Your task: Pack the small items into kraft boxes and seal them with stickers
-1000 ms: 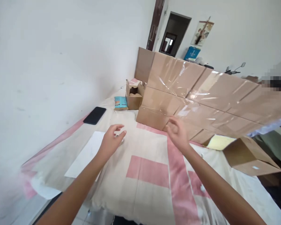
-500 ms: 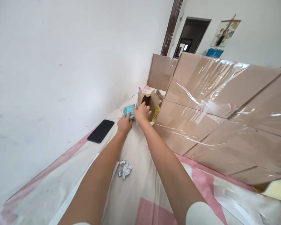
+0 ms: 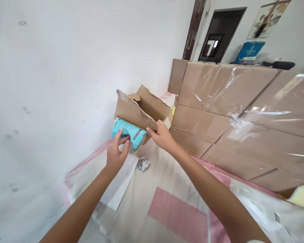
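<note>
An open cardboard box (image 3: pixel 135 109) with torn, ragged upper edges is tilted in front of me near the wall. My right hand (image 3: pixel 163 135) grips the near corner of its raised flap, thumb in front and fingers behind. Against the box's near side, below that flap, is a bright blue packet (image 3: pixel 129 130) with a small dark red label. My left hand (image 3: pixel 118 152) is at the packet, thumb and forefinger spread apart at its lower edge. The other left fingers are partly hidden in shadow.
Plastic-wrapped cartons (image 3: pixel 228 118) are stacked along the right. Crumpled paper scraps (image 3: pixel 144 164) and a white sheet (image 3: pixel 124 179) lie on the pink-and-cream cloth (image 3: pixel 179 212). A white wall (image 3: pixel 66 84) bounds the left. Behind the cartons hangs a blue bag (image 3: pixel 250 50).
The box has come nearer and left, tilting, with my right hand now on its flap. My left hand has spread its fingers at the packet. The black phone is out of sight.
</note>
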A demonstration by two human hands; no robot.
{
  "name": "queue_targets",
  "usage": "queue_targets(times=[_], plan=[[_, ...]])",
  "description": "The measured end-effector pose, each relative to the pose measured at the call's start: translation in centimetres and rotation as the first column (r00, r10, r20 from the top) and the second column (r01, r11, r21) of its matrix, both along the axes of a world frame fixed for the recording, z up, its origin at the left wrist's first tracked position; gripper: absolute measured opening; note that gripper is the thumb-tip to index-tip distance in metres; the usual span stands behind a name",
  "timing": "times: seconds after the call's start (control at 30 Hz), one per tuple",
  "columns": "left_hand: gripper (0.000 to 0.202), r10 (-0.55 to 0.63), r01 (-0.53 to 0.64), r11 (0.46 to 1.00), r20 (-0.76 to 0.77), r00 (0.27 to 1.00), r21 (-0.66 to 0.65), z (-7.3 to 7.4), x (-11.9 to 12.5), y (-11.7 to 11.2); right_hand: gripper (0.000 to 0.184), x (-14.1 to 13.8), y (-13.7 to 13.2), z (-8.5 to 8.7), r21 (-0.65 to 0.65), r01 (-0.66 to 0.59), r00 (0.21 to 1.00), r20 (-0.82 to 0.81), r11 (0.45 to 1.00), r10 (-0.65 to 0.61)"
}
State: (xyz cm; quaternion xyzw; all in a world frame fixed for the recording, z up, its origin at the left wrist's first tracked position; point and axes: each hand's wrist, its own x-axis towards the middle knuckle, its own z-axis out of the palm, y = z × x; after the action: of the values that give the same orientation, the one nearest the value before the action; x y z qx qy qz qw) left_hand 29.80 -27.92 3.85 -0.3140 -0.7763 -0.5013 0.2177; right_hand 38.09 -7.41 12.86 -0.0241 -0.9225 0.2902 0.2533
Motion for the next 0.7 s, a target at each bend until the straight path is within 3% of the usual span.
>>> queue_targets(times=[0.07, 0.17, 0.3, 0.4, 0.57, 0.7], plan=[[0.060, 0.009, -0.010, 1.000, -0.164, 0.986, -0.006, 1.2, 4.7, -2.6, 0.025, 5.7, -1.6, 1.5, -0.061, -0.113, 0.993, -0.022, 0.992, 0.112], [0.050, -0.020, 0.010, 0.999, -0.314, 0.949, -0.035, 1.6, 12.4, -3.6, 0.032, 14.9, -2.8, 2.8, -0.101, -0.140, 0.988, 0.048, 0.985, 0.145], [0.040, -0.151, 0.137, 0.988, -0.332, 0.931, -0.065, -0.6, 22.4, -1.7, 0.034, 26.5, -2.2, 2.3, -0.123, -0.044, 0.978, 0.196, 0.992, 0.067], [0.026, -0.241, 0.230, 0.970, -0.309, 0.920, -0.075, -2.8, 28.3, 0.3, 0.034, 33.1, -1.2, 1.3, -0.092, 0.049, 0.946, 0.324, 0.995, -0.017], [0.022, -0.303, 0.263, 0.949, -0.272, 0.913, -0.175, -4.5, 34.1, 1.3, 0.035, 38.9, -0.4, -0.4, -0.090, 0.132, 0.893, 0.442, 0.987, -0.079], [0.028, -0.287, 0.225, 0.947, -0.297, 0.910, -0.227, -3.6, 34.3, 0.4, 0.018, 41.1, -0.9, -1.4, -0.098, 0.239, 0.937, 0.284, 0.966, -0.203]])
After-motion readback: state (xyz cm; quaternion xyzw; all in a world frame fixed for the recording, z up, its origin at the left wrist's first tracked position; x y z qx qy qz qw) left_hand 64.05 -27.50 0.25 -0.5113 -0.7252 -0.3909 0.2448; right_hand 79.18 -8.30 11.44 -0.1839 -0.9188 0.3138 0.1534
